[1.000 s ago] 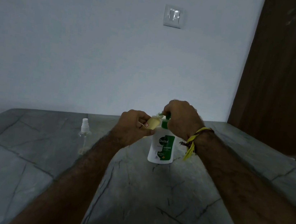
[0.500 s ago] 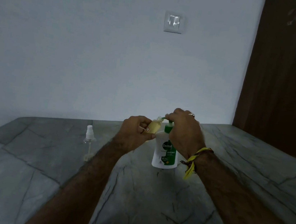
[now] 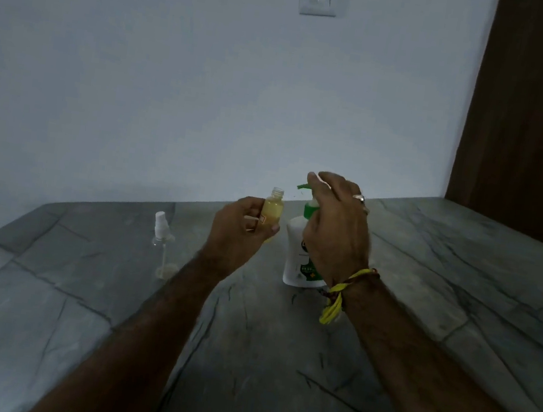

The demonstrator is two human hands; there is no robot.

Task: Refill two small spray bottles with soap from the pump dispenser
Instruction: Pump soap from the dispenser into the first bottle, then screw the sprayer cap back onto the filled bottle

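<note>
The left hand [image 3: 239,227] has its grip curled around an uncapped yellow-filled spray bottle [image 3: 270,214], held upright just left of the pump dispenser [image 3: 295,261]. The right hand [image 3: 336,228] hovers over the pump head [image 3: 303,186], fingers loosely extended and holding nothing. The dispenser stands on the grey surface [image 3: 243,357].

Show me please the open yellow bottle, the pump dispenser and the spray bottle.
yellow bottle [image 3: 272,210]: head view, on its body.
pump dispenser [image 3: 296,243]: head view, on its white body.
spray bottle [image 3: 160,225]: head view, on its white cap.
</note>
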